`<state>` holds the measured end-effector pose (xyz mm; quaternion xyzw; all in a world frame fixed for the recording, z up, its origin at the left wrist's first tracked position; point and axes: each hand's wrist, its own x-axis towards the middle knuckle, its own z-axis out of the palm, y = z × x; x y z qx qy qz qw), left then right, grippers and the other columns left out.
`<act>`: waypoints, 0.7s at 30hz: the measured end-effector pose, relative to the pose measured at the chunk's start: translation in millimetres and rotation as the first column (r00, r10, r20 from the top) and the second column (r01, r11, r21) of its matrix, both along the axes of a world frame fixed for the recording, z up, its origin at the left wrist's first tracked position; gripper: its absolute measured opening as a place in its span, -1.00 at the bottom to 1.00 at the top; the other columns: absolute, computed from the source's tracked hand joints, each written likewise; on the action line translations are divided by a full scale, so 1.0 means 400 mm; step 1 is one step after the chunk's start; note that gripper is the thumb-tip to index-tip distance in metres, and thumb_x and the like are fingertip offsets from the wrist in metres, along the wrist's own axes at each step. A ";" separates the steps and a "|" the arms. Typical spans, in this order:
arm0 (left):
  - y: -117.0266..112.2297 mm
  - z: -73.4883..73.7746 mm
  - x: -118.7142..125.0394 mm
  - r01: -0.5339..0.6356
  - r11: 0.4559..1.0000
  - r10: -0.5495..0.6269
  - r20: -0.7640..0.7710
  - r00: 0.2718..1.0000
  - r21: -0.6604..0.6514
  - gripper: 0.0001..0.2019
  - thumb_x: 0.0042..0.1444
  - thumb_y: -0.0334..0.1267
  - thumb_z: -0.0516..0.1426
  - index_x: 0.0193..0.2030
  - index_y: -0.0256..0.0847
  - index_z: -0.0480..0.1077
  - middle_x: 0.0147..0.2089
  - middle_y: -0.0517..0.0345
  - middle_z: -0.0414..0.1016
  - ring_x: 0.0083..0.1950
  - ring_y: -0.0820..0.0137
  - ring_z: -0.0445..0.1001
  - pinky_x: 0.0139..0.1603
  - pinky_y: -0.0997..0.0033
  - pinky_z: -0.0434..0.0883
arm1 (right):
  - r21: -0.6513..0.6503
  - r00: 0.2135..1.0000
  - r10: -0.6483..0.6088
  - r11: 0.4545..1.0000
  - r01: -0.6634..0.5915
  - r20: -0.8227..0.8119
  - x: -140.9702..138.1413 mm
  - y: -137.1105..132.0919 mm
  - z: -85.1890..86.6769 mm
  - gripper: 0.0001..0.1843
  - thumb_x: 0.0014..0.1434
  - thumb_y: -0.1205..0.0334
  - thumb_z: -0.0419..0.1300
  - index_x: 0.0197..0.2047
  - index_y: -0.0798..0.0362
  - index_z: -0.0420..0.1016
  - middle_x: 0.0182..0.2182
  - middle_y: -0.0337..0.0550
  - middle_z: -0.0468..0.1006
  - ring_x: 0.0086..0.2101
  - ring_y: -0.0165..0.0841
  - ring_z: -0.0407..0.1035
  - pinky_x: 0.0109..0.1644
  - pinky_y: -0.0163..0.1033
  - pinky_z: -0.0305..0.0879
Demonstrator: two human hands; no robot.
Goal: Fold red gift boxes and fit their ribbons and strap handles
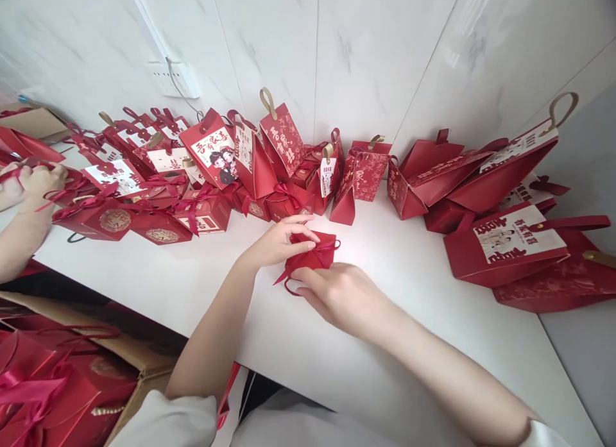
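Note:
A small red gift box (312,254) with a red ribbon lies on the white table (385,344) in front of me. My left hand (282,240) rests over its left top side, fingers pinching the ribbon near the knot. My right hand (339,296) sits at the box's near edge, fingers curled on a ribbon loop. Both hands are closed on the ribbon of this box.
Several red gift boxes and bags (212,171) crowd the back of the table along the white wall. Larger red bags (510,242) lie at the right. Another person's hands (33,181) work at the far left. A cardboard carton of red boxes (62,376) stands lower left.

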<state>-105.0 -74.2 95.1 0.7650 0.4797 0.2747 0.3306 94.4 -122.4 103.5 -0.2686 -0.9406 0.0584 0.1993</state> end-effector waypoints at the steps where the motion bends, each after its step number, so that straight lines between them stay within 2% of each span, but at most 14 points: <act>1: 0.008 0.002 0.000 0.044 0.999 -0.044 -0.029 0.999 -0.016 -0.84 0.10 -0.13 0.19 -0.23 -0.05 0.56 0.31 0.09 0.27 0.37 0.14 0.19 0.35 0.05 0.19 | 0.054 0.999 -0.014 0.998 0.011 0.053 -0.016 -0.012 -0.014 -0.75 0.30 0.39 -0.02 -0.03 0.07 0.39 -0.54 -0.24 0.46 -0.56 -0.36 0.30 -0.46 -0.24 0.12; 4: 0.016 -0.001 0.000 0.072 0.997 -0.073 -0.041 0.996 -0.029 -0.88 0.08 -0.17 0.20 -0.30 -0.10 0.55 0.25 0.02 0.35 0.35 0.13 0.23 0.31 0.05 0.25 | 0.208 0.989 -0.069 0.977 0.041 0.131 -0.058 -0.023 -0.064 -0.51 0.12 0.59 -0.02 0.13 0.17 0.29 -0.56 -0.21 0.45 -0.57 -0.35 0.27 -0.48 -0.23 0.07; 6: 0.011 -0.009 -0.002 0.048 0.999 -0.048 -0.017 0.999 -0.019 -0.88 0.08 -0.19 0.20 -0.29 -0.11 0.54 0.22 -0.01 0.37 0.33 0.14 0.27 0.29 0.06 0.29 | 0.260 0.990 -0.104 0.963 0.075 0.100 -0.074 -0.017 -0.090 -0.47 0.09 0.60 0.00 0.14 0.19 0.28 -0.53 -0.18 0.46 -0.55 -0.34 0.29 -0.45 -0.22 0.07; 9: -0.001 -0.022 -0.010 0.017 1.000 -0.016 0.009 1.000 -0.007 -0.88 0.10 -0.20 0.18 -0.28 -0.11 0.54 0.21 0.00 0.38 0.28 0.17 0.32 0.26 0.09 0.33 | 0.241 0.994 -0.108 0.965 0.102 0.012 -0.079 -0.007 -0.109 -0.67 0.12 0.60 0.02 -0.09 0.16 0.39 -0.51 -0.19 0.43 -0.55 -0.36 0.28 -0.42 -0.22 0.05; 12: -0.010 -0.035 -0.013 -0.018 1.000 0.018 0.048 0.999 -0.002 -0.89 0.11 -0.21 0.17 -0.27 -0.11 0.52 0.20 0.01 0.38 0.24 0.19 0.37 0.26 0.09 0.32 | 0.194 0.995 -0.086 0.976 0.095 -0.053 -0.075 -0.001 -0.114 -0.75 0.14 0.61 -0.01 -0.35 0.09 0.33 -0.53 -0.24 0.37 -0.56 -0.39 0.22 -0.41 -0.23 0.02; 21: -0.008 -0.056 -0.001 -0.110 0.993 0.113 0.094 0.989 -0.041 -0.91 0.08 -0.21 0.19 -0.34 -0.12 0.52 0.19 0.08 0.37 0.22 0.22 0.36 0.30 0.11 0.23 | 0.125 0.993 -0.088 0.987 0.099 -0.084 -0.063 0.010 -0.110 -0.73 0.08 0.62 -0.04 -0.34 0.06 0.30 -0.55 -0.25 0.38 -0.55 -0.37 0.21 -0.40 -0.23 -0.02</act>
